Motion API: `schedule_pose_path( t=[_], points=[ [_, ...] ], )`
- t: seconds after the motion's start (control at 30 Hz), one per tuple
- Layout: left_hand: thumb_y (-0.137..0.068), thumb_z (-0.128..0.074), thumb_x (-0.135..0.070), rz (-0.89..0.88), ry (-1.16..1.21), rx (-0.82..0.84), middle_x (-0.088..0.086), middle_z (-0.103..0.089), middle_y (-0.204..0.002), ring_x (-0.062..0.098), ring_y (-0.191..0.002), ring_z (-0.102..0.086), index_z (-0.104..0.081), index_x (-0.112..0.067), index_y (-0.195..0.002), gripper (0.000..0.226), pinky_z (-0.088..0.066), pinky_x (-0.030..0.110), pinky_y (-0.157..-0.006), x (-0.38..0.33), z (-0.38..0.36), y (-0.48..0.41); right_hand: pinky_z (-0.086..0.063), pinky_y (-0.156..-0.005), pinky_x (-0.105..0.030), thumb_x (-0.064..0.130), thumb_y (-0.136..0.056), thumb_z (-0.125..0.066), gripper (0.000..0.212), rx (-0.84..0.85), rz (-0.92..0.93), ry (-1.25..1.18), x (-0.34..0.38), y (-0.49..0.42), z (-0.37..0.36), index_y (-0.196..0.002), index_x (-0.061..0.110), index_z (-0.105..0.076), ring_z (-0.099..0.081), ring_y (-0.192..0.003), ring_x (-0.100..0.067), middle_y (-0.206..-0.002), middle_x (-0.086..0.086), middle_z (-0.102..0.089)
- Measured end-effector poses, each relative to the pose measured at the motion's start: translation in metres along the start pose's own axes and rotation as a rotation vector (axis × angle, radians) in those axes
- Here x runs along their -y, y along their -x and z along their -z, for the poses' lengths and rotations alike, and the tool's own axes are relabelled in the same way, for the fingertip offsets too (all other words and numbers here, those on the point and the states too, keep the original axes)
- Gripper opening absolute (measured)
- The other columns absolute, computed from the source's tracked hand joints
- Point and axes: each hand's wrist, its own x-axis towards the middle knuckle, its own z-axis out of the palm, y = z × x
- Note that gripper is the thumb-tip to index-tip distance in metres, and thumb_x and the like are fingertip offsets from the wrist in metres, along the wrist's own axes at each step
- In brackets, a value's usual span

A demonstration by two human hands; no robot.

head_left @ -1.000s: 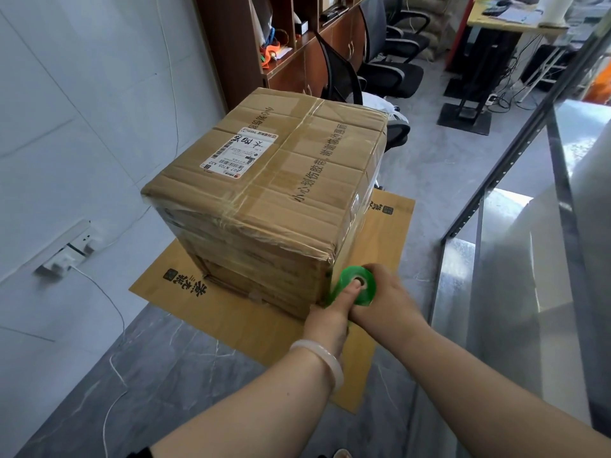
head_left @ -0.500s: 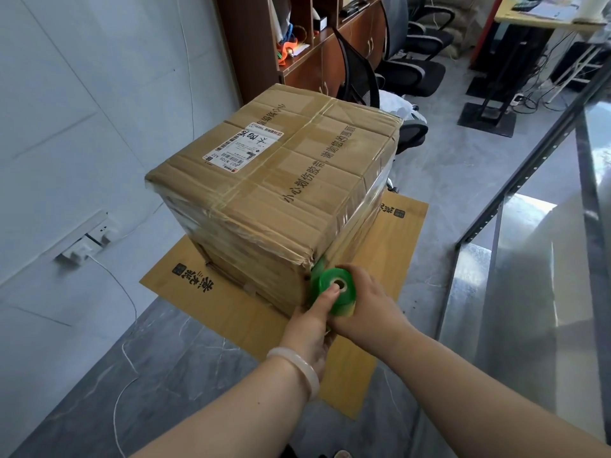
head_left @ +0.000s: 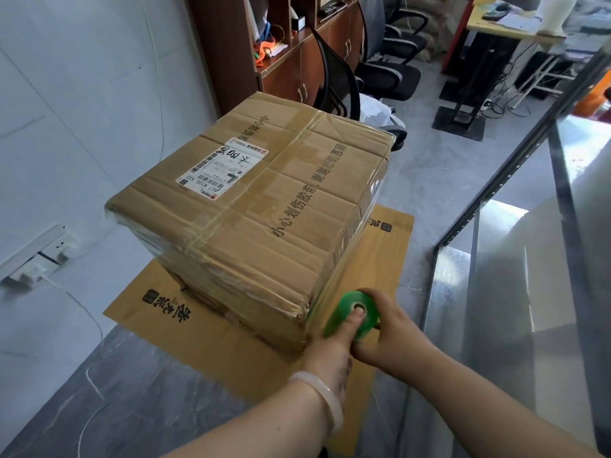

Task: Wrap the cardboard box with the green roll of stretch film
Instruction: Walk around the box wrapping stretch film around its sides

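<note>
Raised roll at box corner, axis upright (core skyward)

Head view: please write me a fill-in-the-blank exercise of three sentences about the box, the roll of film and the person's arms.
1. The roll of stretch film is ____ in colour.
2. The pale bracelet sits on the ____ wrist.
3. The cardboard box stands on a flat sheet made of ____.

Missing words: green; left; cardboard.

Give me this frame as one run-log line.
green roll at near corner of cardboard box | left hand: digit in roll's core | right hand: grips roll | box on flat cardboard sheet
</note>
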Motion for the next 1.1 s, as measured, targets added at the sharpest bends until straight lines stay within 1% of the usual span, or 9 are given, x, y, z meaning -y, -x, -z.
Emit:
schedule_pose_path(
  t=[0.07,0.27,0.43,0.5,0.67,0.8,0.93,1.03,1.1],
  points=[
    [-0.025,-0.082,-0.061,0.008,-0.018,-0.01,0.0,-0.062,-0.083,0.018,-0.083,-0.055,-0.067,-0.021,-0.054,0.052,-0.039,0.035,-0.079,-0.003,0.0,-0.002,-0.052,-0.095,-0.03,0.043,-0.053,-0.065,0.083,0.094,0.026,-0.023,-0.004,-0.006,0.006,-0.13,0.04,-0.033,-0.056,-0.109,-0.008,-0.122,0.01,-0.053],
    [-0.02,-0.072,-0.069,0.048,-0.006,-0.11,0.004,-0.063,-0.082,0.024,-0.084,-0.057,-0.062,-0.022,-0.062,0.064,-0.048,0.045,-0.09,-0.019,-0.003,-0.001,-0.053,-0.091,-0.023,0.032,-0.06,-0.074,0.071,0.229,0.145,0.015,0.0,-0.039,0.024,-0.122,0.045,-0.04,-0.06,-0.105,0.003,-0.114,0.022,-0.059],
    [-0.029,-0.082,-0.064,0.05,0.104,-0.196,0.003,-0.07,-0.11,0.023,-0.1,-0.062,-0.068,-0.018,-0.112,0.096,-0.05,0.04,-0.096,-0.025,-0.004,-0.008,-0.052,-0.088,-0.023,0.042,-0.061,-0.075,0.078,0.387,0.309,0.177,0.006,-0.074,0.035,-0.128,0.04,-0.036,-0.058,-0.107,-0.001,-0.119,0.021,-0.055],
    [-0.025,-0.081,-0.06,0.042,0.159,-0.209,0.001,-0.071,-0.109,0.02,-0.098,-0.063,-0.066,-0.02,-0.114,0.098,-0.05,0.035,-0.087,-0.03,-0.004,-0.008,-0.05,-0.088,-0.02,0.043,-0.065,-0.076,0.074,0.45,0.371,0.186,0.006,-0.085,0.036,-0.124,0.042,-0.033,-0.056,-0.108,0.0,-0.116,0.024,-0.051],
    [-0.08,-0.077,-0.036,0.027,0.274,-0.281,0.005,-0.063,-0.127,0.026,-0.121,-0.055,-0.057,-0.017,-0.13,0.057,-0.042,0.036,-0.092,-0.042,-0.002,-0.007,-0.049,-0.092,-0.02,0.059,-0.062,-0.075,0.081,0.62,0.509,0.155,0.009,-0.115,0.032,-0.111,0.072,-0.012,-0.052,-0.11,0.008,-0.121,0.031,-0.046],
    [-0.087,-0.071,-0.024,-0.021,0.367,-0.305,-0.005,-0.064,-0.101,0.014,-0.096,-0.056,-0.059,-0.021,-0.108,0.024,-0.041,0.031,-0.083,-0.041,0.002,-0.002,-0.052,-0.091,-0.026,0.076,-0.056,-0.068,0.083,0.678,0.6,0.156,0.004,-0.124,0.021,-0.11,0.076,-0.006,-0.055,-0.112,0.001,-0.124,0.019,-0.05],
    [-0.08,-0.078,-0.028,-0.088,0.443,-0.319,0.001,-0.061,-0.124,0.013,-0.099,-0.057,-0.047,-0.018,-0.136,0.065,-0.046,0.026,-0.074,-0.033,0.001,-0.006,-0.051,-0.089,-0.018,0.056,-0.057,-0.08,0.076,0.7,0.596,0.085,0.007,-0.126,0.023,-0.112,0.064,-0.027,-0.058,-0.11,0.001,-0.116,0.018,-0.057],
    [-0.037,-0.085,-0.05,-0.128,0.458,-0.33,0.004,-0.053,-0.139,0.025,-0.124,-0.051,-0.039,-0.019,-0.146,0.123,-0.044,0.037,-0.101,-0.024,0.002,-0.016,-0.05,-0.093,-0.019,0.043,-0.059,-0.08,0.072,0.753,0.612,0.084,0.007,-0.128,0.027,-0.117,0.043,-0.036,-0.059,-0.109,0.003,-0.117,0.015,-0.06],
    [-0.028,-0.084,-0.049,-0.128,0.507,-0.32,0.006,-0.052,-0.14,0.027,-0.128,-0.049,-0.037,-0.018,-0.146,0.131,-0.041,0.04,-0.106,-0.019,0.0,-0.017,-0.051,-0.093,-0.021,0.043,-0.059,-0.079,0.072,0.744,0.641,0.11,0.005,-0.129,0.031,-0.12,0.041,-0.04,-0.059,-0.108,0.005,-0.118,0.014,-0.06]
  ],
)
